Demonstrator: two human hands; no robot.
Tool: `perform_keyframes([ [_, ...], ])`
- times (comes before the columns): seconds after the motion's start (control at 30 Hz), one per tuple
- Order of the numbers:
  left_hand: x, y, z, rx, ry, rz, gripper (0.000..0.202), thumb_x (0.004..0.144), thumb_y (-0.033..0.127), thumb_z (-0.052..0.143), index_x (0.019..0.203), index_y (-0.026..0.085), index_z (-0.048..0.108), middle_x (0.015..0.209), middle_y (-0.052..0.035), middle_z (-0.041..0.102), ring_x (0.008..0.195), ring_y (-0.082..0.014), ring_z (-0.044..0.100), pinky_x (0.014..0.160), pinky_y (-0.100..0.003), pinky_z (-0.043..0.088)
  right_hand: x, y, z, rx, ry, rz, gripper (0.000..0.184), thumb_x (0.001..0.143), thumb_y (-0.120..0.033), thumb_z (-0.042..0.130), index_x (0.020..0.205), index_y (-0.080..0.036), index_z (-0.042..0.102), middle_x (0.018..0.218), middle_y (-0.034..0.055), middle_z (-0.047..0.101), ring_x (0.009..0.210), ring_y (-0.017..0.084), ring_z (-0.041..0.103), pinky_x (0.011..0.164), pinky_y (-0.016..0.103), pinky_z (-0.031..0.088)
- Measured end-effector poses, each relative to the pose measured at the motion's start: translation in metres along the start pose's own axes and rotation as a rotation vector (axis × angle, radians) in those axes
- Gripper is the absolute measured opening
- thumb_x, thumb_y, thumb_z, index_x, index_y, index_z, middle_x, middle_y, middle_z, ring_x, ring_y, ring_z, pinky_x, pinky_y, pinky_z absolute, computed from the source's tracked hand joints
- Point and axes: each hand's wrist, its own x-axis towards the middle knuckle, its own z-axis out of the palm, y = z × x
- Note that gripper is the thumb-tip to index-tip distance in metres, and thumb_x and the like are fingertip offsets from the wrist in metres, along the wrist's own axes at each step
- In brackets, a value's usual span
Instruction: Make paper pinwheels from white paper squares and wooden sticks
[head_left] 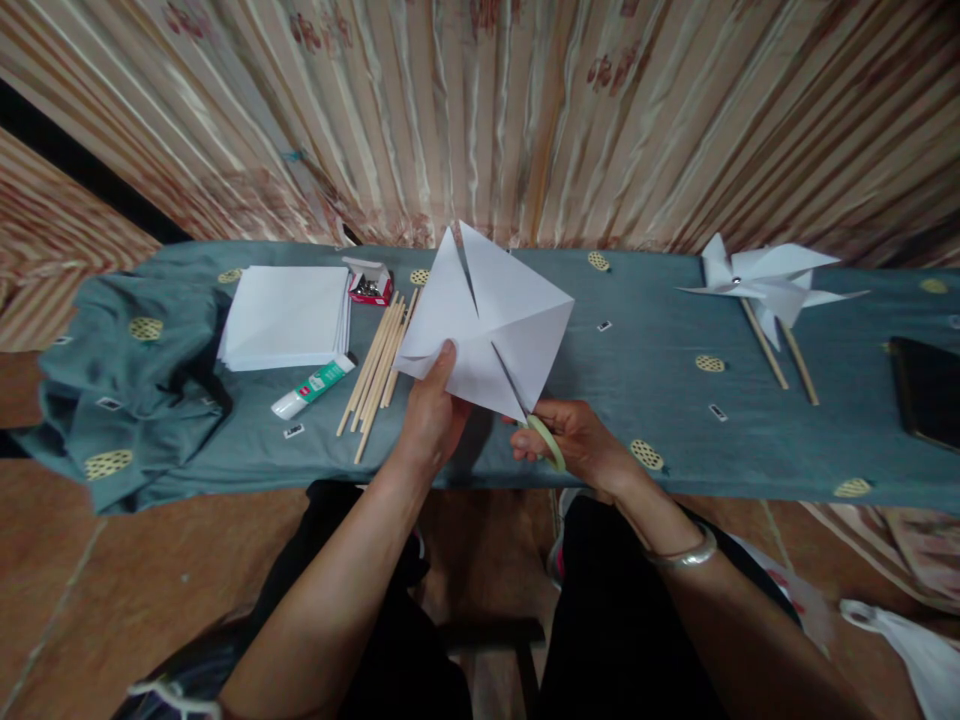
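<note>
My left hand pinches the lower left edge of a white square paper sheet, held up above the table's front edge; the sheet shows diagonal creases and cuts. My right hand is closed round the pale green handles of scissors, whose blades sit inside a cut running up into the sheet from its lower corner.
A grey-green cloth covers the table. On it lie a stack of white paper, a glue tube, several wooden sticks, a small red box of pins, finished paper pinwheels and a dark tablet. A curtain hangs behind.
</note>
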Motion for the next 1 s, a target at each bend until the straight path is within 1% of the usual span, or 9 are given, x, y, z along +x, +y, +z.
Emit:
perform_keyframes([
  [0.13,0.000,0.000,0.000,0.006,0.005,-0.010,0.020,0.090,0.022,0.061,0.108,0.014,0.068,0.115,-0.0085,0.073,0.115,-0.0236,0.065,0.101,-0.034,0.051,0.000,0.000,0.001,0.006,0.007,-0.002,0.042,0.051,-0.046,0.088,0.072,-0.017,0.067,0.055,-0.0032,0.064,0.049,0.009,0.054,0.052,0.023,0.044],
  [0.33,0.001,0.000,-0.002,0.007,-0.012,0.000,0.024,0.090,0.022,0.062,0.112,0.016,0.067,0.119,-0.0076,0.072,0.116,-0.0238,0.065,0.101,-0.035,0.051,0.003,0.007,-0.001,0.025,0.004,-0.023,0.040,0.052,-0.044,0.088,0.073,-0.016,0.068,0.055,-0.0031,0.063,0.049,0.009,0.053,0.051,0.023,0.044],
  [0.5,0.001,0.000,-0.003,0.006,-0.012,-0.004,0.025,0.090,0.023,0.060,0.114,0.016,0.066,0.118,-0.0070,0.072,0.115,-0.0228,0.065,0.100,-0.034,0.052,0.003,0.006,0.000,0.023,0.008,-0.008,0.043,0.049,-0.046,0.089,0.072,-0.016,0.068,0.055,-0.0036,0.062,0.049,0.009,0.053,0.052,0.024,0.045],
  [0.67,0.001,0.001,-0.002,0.008,-0.007,-0.014,0.025,0.091,0.023,0.061,0.114,0.015,0.066,0.118,-0.0076,0.072,0.115,-0.0229,0.065,0.100,-0.034,0.052,0.003,0.005,0.001,0.020,0.011,-0.004,0.044,0.050,-0.047,0.088,0.073,-0.016,0.068,0.055,-0.0035,0.062,0.049,0.009,0.053,0.052,0.025,0.045],
  [0.8,0.000,0.000,-0.002,0.004,0.001,-0.005,0.025,0.090,0.023,0.062,0.113,0.016,0.066,0.118,-0.0074,0.072,0.116,-0.0233,0.065,0.101,-0.034,0.052,0.005,0.010,0.001,0.018,0.011,-0.013,0.044,0.051,-0.047,0.088,0.075,-0.016,0.068,0.056,-0.0032,0.062,0.050,0.010,0.054,0.052,0.025,0.044],
  [0.9,0.001,0.001,-0.002,0.006,0.002,0.003,0.023,0.092,0.021,0.058,0.112,0.015,0.066,0.118,-0.0086,0.072,0.117,-0.0231,0.064,0.101,-0.033,0.051,0.004,0.013,0.000,-0.001,-0.019,0.021,0.047,0.053,-0.047,0.087,0.083,-0.016,0.069,0.061,-0.0024,0.064,0.055,0.010,0.056,0.054,0.024,0.044],
  [1.0,0.005,0.008,-0.004,-0.009,0.007,0.040,0.025,0.090,0.022,0.061,0.114,0.015,0.066,0.118,-0.0097,0.072,0.119,-0.0228,0.063,0.102,-0.032,0.050,0.000,0.010,-0.003,-0.096,-0.097,0.077,0.050,0.055,-0.047,0.087,0.089,-0.016,0.069,0.064,-0.0027,0.063,0.057,0.010,0.054,0.053,0.023,0.039],
])
